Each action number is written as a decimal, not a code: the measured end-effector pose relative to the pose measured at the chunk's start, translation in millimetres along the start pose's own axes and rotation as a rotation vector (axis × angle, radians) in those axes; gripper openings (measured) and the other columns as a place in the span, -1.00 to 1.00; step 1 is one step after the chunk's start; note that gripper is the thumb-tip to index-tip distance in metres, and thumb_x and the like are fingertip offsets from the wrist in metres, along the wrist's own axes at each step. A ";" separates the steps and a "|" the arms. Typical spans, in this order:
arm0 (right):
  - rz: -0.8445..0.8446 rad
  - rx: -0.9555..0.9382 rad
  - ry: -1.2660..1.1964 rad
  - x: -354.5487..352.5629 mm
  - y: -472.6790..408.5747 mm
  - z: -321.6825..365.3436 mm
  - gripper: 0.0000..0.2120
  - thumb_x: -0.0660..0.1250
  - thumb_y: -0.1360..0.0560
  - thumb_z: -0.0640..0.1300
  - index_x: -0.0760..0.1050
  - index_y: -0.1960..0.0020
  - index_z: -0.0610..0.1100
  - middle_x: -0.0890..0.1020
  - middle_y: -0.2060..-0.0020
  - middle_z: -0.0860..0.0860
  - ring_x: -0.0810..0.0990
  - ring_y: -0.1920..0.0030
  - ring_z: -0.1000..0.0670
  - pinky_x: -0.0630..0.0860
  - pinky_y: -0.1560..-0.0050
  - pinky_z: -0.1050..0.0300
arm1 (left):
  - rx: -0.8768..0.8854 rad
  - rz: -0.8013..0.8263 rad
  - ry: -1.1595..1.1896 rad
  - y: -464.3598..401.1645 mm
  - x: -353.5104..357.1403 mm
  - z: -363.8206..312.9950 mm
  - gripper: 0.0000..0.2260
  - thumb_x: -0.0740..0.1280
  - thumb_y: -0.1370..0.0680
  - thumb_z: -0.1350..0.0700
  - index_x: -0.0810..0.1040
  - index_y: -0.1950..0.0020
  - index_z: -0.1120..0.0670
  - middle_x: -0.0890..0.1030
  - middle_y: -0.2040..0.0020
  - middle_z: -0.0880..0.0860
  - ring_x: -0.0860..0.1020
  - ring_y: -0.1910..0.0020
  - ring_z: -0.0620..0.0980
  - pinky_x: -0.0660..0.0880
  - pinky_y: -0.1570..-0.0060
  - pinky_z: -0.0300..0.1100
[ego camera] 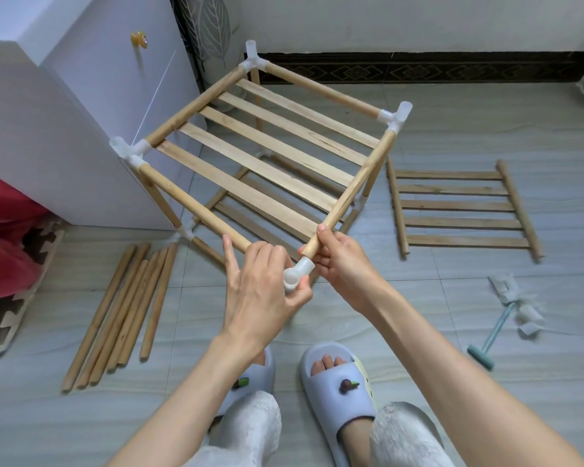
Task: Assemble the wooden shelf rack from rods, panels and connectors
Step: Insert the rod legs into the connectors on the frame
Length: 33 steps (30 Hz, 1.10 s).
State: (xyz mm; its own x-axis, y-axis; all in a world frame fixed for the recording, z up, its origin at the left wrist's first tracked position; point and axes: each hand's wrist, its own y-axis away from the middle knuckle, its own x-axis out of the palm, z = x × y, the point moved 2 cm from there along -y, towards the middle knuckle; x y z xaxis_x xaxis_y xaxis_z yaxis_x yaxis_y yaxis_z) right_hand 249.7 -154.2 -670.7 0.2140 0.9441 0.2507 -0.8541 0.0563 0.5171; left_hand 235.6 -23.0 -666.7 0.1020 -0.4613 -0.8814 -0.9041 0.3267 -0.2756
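Both hands work at centre frame: left hand (263, 284) pinches the white corner connector (299, 273), right hand (338, 261) grips the side rod (354, 183) of the rack's upper shelf (267, 153). Step judged: closing the fourth corner; next, press both rod ends fully home.

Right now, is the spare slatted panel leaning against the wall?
No, the spare slatted panel lies flat on the floor beside the rack.

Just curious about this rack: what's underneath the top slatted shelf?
Through the top slatted shelf a lower slatted shelf shows, joined by upright rods and white connectors above the tiled floor. The slats and both hands cover much of it.
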 end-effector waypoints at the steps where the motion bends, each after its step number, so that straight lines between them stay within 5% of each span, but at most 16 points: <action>1: 0.010 -0.001 -0.013 0.2 0.0 -0.5 -0.70 0.09 -0.63 -0.05 0.41 0.19 -0.17 0.61 0.32 -0.06 0.59 0.27 0.05 0.51 0.16 0.25 | 0.002 -0.001 0.005 0.7 0.7 1.4 -0.77 0.18 -0.39 -0.05 0.44 0.21 0.10 0.44 0.23 0.01 0.46 0.09 0.02 0.06 -0.40 0.27; 6: 0.034 0.022 -0.035 -0.6 2.2 -1.0 -0.78 0.12 -0.62 -0.07 0.40 0.12 -0.16 0.63 0.30 -0.06 0.60 0.25 0.06 0.53 0.12 0.22 | -0.026 -0.004 0.197 4.6 1.3 19.3 -0.53 0.26 -0.37 -0.13 0.49 -0.15 0.16 0.45 -0.11 0.10 0.32 -0.35 0.08 -0.01 -0.43 0.07; 14: -0.015 0.049 -0.218 -15.1 33.1 -16.9 -0.81 0.17 -0.60 -0.13 0.44 0.10 -0.22 0.66 0.28 -0.11 0.65 0.28 0.06 0.57 0.23 0.23 | 0.178 0.135 0.321 4.5 -2.4 26.6 -0.41 0.33 -0.39 -0.12 0.34 -0.34 0.11 0.37 -0.28 0.03 0.17 -0.47 -0.06 -0.03 -0.48 -0.10; 18: -0.098 0.072 0.006 -21.5 44.5 -14.7 -0.74 0.19 -0.59 -0.05 0.47 0.07 -0.26 0.66 0.34 -0.09 0.66 0.29 0.00 0.61 0.26 0.19 | 0.072 0.315 0.505 -1.2 -9.9 36.0 -0.12 0.38 -0.30 -0.26 0.08 -0.51 -0.03 -0.02 -0.52 -0.13 -0.06 -0.48 -0.28 -0.01 -0.35 -0.52; 21: -0.298 -0.180 0.798 -33.9 51.9 -8.1 -0.60 0.20 -0.54 0.10 0.49 0.28 -0.19 0.52 0.55 0.04 0.49 0.50 0.10 0.38 0.41 0.17 | -0.300 0.455 0.949 -1.0 -23.4 49.0 -0.03 0.44 -0.15 -0.40 0.04 -0.43 -0.24 0.06 -0.45 -0.32 0.10 -0.40 -0.44 0.15 -0.26 -0.57; 23: -0.398 -0.587 1.131 -34.1 57.6 -2.3 -0.64 0.22 -0.51 0.12 0.45 0.32 -0.11 0.47 0.50 0.09 0.44 0.43 0.05 0.30 0.34 0.13 | -0.535 0.378 1.195 -7.4 -22.3 55.3 -0.19 0.39 -0.31 -0.34 0.14 -0.45 -0.13 0.41 -0.32 -0.15 0.48 -0.24 -0.22 0.44 -0.20 -0.31; 25: -0.292 -0.922 1.296 -24.8 57.4 0.0 -0.72 0.24 -0.47 0.12 0.51 0.16 -0.09 0.54 0.29 0.09 0.48 0.22 0.02 0.34 0.16 0.15 | -0.685 0.313 1.191 -24.1 -14.5 52.4 -0.52 0.20 -0.56 -0.12 0.28 -0.41 0.07 0.57 -0.06 0.01 0.61 0.05 -0.05 0.53 -0.07 -0.12; 28: -0.089 -1.074 1.504 -7.2 42.5 -2.0 -0.55 0.23 -0.39 0.22 0.55 -0.01 -0.13 0.60 0.12 0.02 0.53 0.02 -0.03 0.34 -0.07 0.08 | -0.873 0.249 1.398 -57.7 -4.5 33.3 -0.75 0.04 -0.66 -0.01 0.38 -0.11 0.13 0.56 0.19 0.12 0.53 0.37 -0.02 0.53 0.20 -0.10; 33: -0.034 -1.159 1.478 3.1 24.5 -11.8 -0.63 0.25 -0.41 0.18 0.58 0.15 -0.11 0.60 0.30 0.04 0.57 0.24 -0.04 0.37 0.09 0.12 | -1.053 0.141 1.602 -85.6 11.0 30.2 -0.70 0.01 -0.66 -0.06 0.31 0.12 0.11 0.26 0.51 -0.03 0.24 0.61 -0.13 0.26 0.57 -0.34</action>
State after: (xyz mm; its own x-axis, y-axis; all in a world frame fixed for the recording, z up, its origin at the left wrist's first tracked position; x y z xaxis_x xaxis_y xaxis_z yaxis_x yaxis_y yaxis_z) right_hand 223.7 -146.0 -666.9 0.2474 0.3841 -0.8895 -0.8495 -0.3555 -0.3898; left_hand 326.6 -31.2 -664.3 0.1517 -0.8951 0.4193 -0.7816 0.1510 0.6052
